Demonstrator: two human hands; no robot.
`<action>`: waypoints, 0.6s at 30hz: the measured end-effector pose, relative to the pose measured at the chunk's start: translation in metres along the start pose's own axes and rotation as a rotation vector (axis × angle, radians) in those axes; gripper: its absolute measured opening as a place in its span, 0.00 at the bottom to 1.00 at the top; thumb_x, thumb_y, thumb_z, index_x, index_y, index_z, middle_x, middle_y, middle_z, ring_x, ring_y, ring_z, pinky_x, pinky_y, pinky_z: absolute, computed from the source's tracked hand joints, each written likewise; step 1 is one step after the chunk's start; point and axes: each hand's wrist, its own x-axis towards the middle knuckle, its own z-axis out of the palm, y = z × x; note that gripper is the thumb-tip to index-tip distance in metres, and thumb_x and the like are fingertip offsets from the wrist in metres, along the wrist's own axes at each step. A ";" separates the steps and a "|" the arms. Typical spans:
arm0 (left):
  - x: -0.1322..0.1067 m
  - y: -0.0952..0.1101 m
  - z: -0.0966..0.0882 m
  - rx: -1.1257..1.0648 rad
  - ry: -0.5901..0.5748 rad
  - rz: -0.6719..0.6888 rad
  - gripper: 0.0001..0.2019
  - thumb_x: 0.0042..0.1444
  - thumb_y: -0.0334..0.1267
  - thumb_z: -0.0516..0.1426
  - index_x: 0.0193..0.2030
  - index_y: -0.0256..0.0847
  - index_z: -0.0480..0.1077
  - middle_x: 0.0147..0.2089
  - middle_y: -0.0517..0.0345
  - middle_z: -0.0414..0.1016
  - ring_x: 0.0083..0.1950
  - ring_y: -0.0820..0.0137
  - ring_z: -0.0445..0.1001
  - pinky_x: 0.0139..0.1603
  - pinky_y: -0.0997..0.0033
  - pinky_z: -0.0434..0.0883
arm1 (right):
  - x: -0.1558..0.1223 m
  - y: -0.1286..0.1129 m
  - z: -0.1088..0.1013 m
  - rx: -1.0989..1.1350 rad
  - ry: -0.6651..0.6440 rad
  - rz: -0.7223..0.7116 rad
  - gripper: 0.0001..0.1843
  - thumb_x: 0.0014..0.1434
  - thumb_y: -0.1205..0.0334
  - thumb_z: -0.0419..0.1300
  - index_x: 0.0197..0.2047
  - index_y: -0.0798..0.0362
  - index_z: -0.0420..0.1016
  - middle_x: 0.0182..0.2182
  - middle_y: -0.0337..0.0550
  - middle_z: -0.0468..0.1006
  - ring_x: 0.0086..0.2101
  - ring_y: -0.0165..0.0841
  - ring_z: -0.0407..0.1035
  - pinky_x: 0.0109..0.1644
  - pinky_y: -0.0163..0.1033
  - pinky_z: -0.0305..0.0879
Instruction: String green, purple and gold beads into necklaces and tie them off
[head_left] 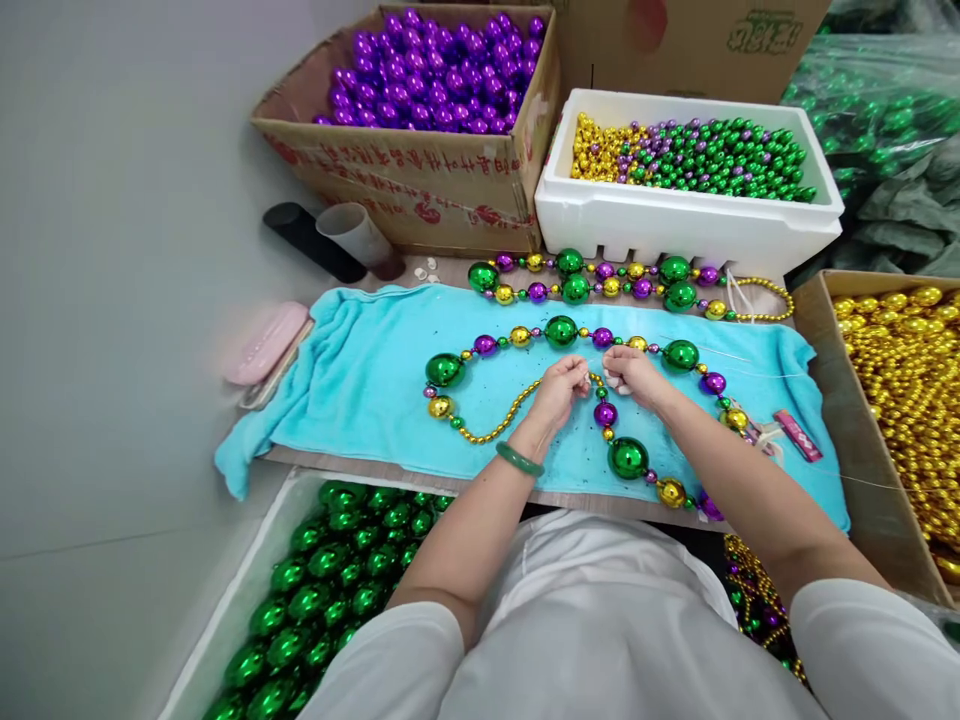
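Note:
A bead string (561, 332) of green, purple and gold balls lies in a loop on a turquoise towel (360, 370). My left hand (561, 390) and my right hand (634, 375) meet at the middle of the loop, fingertips pinched together on the string's small gold beads and thin thread. A green bangle (519, 460) is on my left wrist. A large green ball (628, 457) and a purple ball (604, 413) of the string lie just below my right hand.
A finished bead string (600, 280) lies behind the towel. Boxes surround the board: purple balls (435, 70), mixed small beads in a white foam box (682, 150), gold beads (907, 380), green balls (330, 590). A pink case (264, 343) and tubes (330, 240) lie left.

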 end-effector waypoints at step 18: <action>-0.017 0.053 0.014 0.385 -0.173 0.210 0.12 0.47 0.43 0.64 0.37 0.40 0.79 0.29 0.59 0.75 0.28 0.74 0.65 0.33 0.72 0.65 | -0.046 -0.075 0.014 0.064 -0.060 -0.342 0.10 0.47 0.59 0.65 0.24 0.53 0.67 0.12 0.28 0.59 0.14 0.21 0.46 0.18 0.30 0.40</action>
